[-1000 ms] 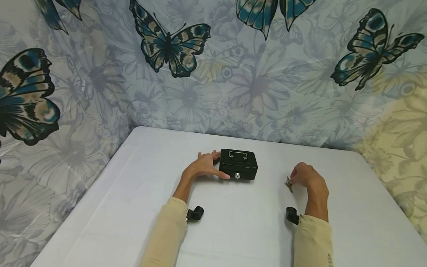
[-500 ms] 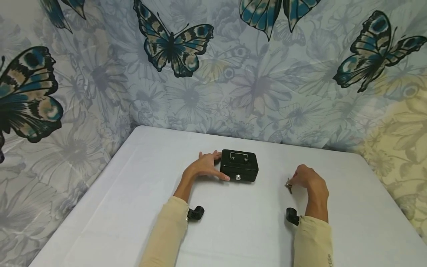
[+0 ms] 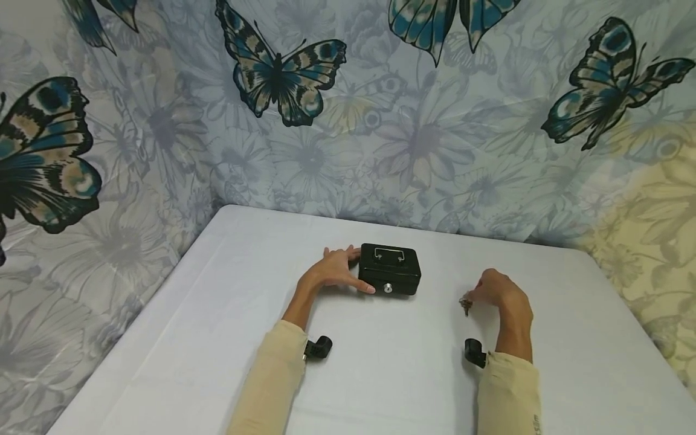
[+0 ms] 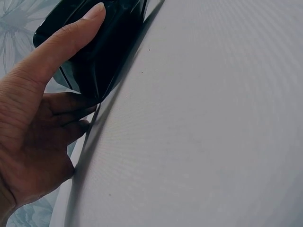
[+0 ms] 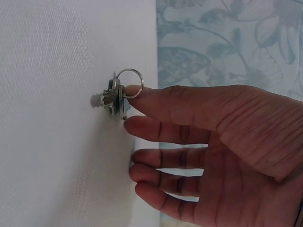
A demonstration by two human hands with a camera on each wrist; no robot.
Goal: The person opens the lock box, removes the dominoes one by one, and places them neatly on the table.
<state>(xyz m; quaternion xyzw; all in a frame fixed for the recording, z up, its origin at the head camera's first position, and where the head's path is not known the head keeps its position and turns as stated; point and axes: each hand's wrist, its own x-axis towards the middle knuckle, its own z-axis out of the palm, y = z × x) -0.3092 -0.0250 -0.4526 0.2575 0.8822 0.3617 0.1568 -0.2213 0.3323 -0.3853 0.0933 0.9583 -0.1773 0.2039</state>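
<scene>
A black cash box point(image 3: 399, 279) with a folding metal handle on its lid and a round silver lock in front stands on the white table. My left hand point(image 3: 333, 270) holds its left end, the thumb along the front face and the other fingers at the side towards the back. In the left wrist view that thumb lies across the dark box point(image 4: 120, 47). Away to the right, my right hand point(image 3: 499, 287) pinches a small bunch of keys point(image 3: 465, 306) between thumb and index finger. The right wrist view shows the keys point(image 5: 113, 98) on a metal split ring, the remaining fingers loosely bent.
The white tabletop point(image 3: 391, 374) stretches out around both hands. Behind it and on the left hangs a cloth printed with flowers and butterflies point(image 3: 424, 139). A black wrist camera point(image 3: 319, 347) sits on the left wrist and another camera point(image 3: 475, 352) on the right.
My right hand has shifted slightly left with the keys, which have turned a little. The left hand and the cash box stay where they were.
</scene>
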